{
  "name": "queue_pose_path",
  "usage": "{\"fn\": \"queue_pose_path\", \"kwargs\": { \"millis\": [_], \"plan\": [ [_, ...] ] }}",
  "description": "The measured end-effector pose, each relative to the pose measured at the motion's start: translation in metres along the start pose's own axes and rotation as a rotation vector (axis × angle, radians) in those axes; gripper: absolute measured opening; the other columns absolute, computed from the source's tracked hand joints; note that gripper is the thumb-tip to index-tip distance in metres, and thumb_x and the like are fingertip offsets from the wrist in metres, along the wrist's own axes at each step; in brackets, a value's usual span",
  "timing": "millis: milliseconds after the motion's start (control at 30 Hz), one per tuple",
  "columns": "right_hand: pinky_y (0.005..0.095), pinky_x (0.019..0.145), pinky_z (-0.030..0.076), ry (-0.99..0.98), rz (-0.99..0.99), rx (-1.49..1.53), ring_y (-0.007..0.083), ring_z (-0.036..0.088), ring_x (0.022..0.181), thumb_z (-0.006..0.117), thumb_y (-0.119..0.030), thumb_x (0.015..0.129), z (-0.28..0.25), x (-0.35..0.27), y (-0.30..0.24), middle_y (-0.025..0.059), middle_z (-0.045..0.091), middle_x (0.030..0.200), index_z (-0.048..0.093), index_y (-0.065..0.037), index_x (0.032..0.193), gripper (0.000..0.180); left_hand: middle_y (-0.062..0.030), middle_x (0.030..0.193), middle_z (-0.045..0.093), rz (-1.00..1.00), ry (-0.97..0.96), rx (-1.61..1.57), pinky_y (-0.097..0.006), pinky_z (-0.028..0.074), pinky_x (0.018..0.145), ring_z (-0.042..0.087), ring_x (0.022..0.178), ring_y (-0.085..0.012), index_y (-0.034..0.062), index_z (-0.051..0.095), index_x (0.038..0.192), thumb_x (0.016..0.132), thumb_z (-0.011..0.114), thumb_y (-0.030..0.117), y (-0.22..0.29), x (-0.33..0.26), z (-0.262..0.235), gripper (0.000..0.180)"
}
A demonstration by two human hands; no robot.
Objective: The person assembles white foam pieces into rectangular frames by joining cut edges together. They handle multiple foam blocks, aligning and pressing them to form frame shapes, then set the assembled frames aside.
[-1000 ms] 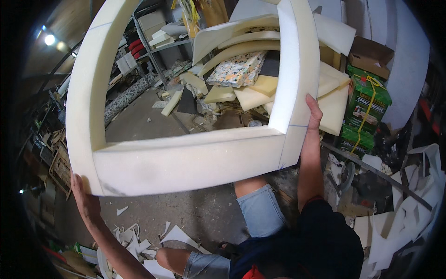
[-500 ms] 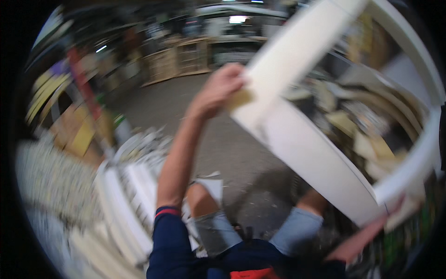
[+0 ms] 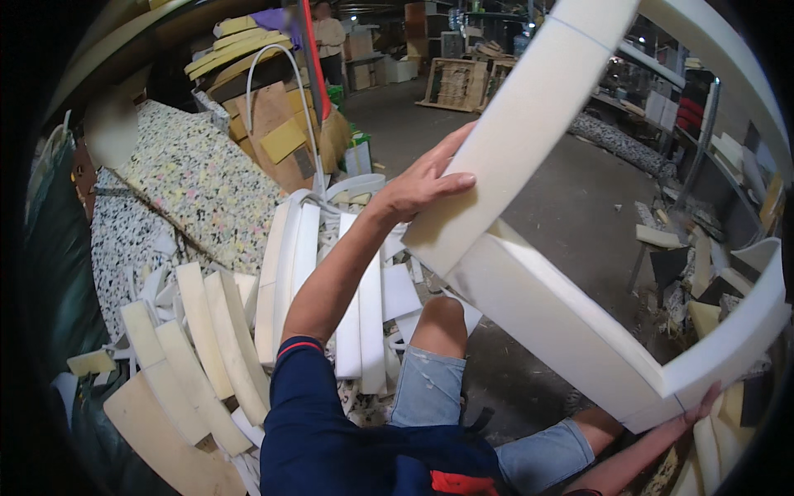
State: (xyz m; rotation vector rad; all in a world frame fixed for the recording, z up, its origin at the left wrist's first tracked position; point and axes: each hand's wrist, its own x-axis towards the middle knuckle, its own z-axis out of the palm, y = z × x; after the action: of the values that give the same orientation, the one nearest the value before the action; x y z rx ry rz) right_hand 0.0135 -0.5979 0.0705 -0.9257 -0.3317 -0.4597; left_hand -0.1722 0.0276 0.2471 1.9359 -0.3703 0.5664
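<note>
A large white foam frame (image 3: 562, 318), built from thick joined strips, is held up in front of me on the right. Two of its sides are straight and others curve. My left hand (image 3: 426, 183) grips its left corner, thumb on the front face and fingers behind the edge. At the lower right corner my right hand (image 3: 701, 408) holds the frame from beneath, its fingers partly hidden. Pencil-like lines cross the foam near the corners. Left of my leg lie several curved foam strips (image 3: 217, 339), near my left arm but apart from it.
Speckled foam sheets (image 3: 203, 165) lean at the left. Behind them stand a broom (image 3: 335, 140) and stacked yellow foam (image 3: 240, 50). A person (image 3: 328, 41) stands at the back. Wooden frames (image 3: 453, 84) rest on the far floor; foam scraps (image 3: 703, 264) pile up at the right.
My view has swung to the left, bringing the speckled sheets and foam strips further into sight. The foam frame stays in both hands, and my left thumb now lies on its face.
</note>
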Motion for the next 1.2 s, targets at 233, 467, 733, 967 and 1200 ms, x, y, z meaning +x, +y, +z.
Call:
{"fn": "queue_pose_path", "kwargs": {
  "millis": [233, 467, 733, 967, 1200],
  "plan": [
    [0.0406, 0.098, 0.051, -0.283, 0.195, 0.125, 0.0292, 0.063, 0.111, 0.067, -0.033, 0.090, 0.075, 0.004, 0.084, 0.0166, 0.060, 0.127, 0.044, 0.004, 0.144, 0.069, -0.0195, 0.160, 0.036, -0.198, 0.253, 0.128, -0.042, 0.025, 0.121, 0.032, 0.149, -0.0283, 0.0027, 0.025, 0.160, 0.080, 0.077, 0.060, -0.006, -0.072, -0.021, 0.111],
    [0.0449, 0.107, 0.045, -0.165, 0.348, 0.049, 0.0320, 0.056, 0.124, 0.062, -0.031, 0.096, 0.091, 0.039, 0.170, 0.0203, 0.052, 0.142, 0.039, 0.003, 0.149, 0.068, -0.0145, 0.159, 0.041, -0.132, 0.395, 0.297, -0.040, 0.029, 0.120, 0.039, 0.146, -0.0263, 0.0037, 0.033, 0.158, 0.088, 0.074, 0.040, 0.008, -0.116, -0.024, 0.089],
    [0.0463, 0.112, 0.041, -0.362, 0.216, 0.012, 0.0324, 0.052, 0.130, 0.059, -0.032, 0.099, 0.124, 0.094, 0.263, 0.0213, 0.047, 0.149, 0.037, 0.003, 0.151, 0.067, -0.0151, 0.150, 0.050, -0.127, 0.723, 0.486, -0.038, 0.041, 0.113, 0.049, 0.135, -0.0251, 0.0054, 0.037, 0.156, 0.093, 0.073, 0.035, 0.123, -0.187, 0.010, 0.079],
    [0.0471, 0.118, 0.034, -0.802, 0.611, 0.466, 0.0313, 0.045, 0.138, 0.043, -0.042, 0.108, 0.340, 0.007, 0.243, 0.0176, 0.042, 0.156, 0.036, 0.000, 0.154, 0.063, -0.0164, 0.133, 0.062, -0.080, 1.166, 0.829, -0.037, 0.047, 0.104, 0.059, 0.119, -0.0231, -0.0012, 0.048, 0.145, 0.098, 0.067, 0.040, 0.209, -0.333, 0.009, 0.065],
    [0.0421, 0.114, 0.035, -1.306, 0.099, 0.381, 0.0270, 0.046, 0.136, 0.042, -0.070, 0.099, 0.550, -0.109, 0.124, 0.0126, 0.040, 0.159, 0.030, -0.009, 0.160, 0.088, -0.0066, 0.121, 0.066, 0.372, 1.671, 0.776, -0.032, 0.050, 0.094, 0.062, 0.108, -0.0176, 0.0021, 0.056, 0.135, 0.096, 0.072, 0.033, 0.280, -0.475, 0.034, 0.053]
  ]
}}
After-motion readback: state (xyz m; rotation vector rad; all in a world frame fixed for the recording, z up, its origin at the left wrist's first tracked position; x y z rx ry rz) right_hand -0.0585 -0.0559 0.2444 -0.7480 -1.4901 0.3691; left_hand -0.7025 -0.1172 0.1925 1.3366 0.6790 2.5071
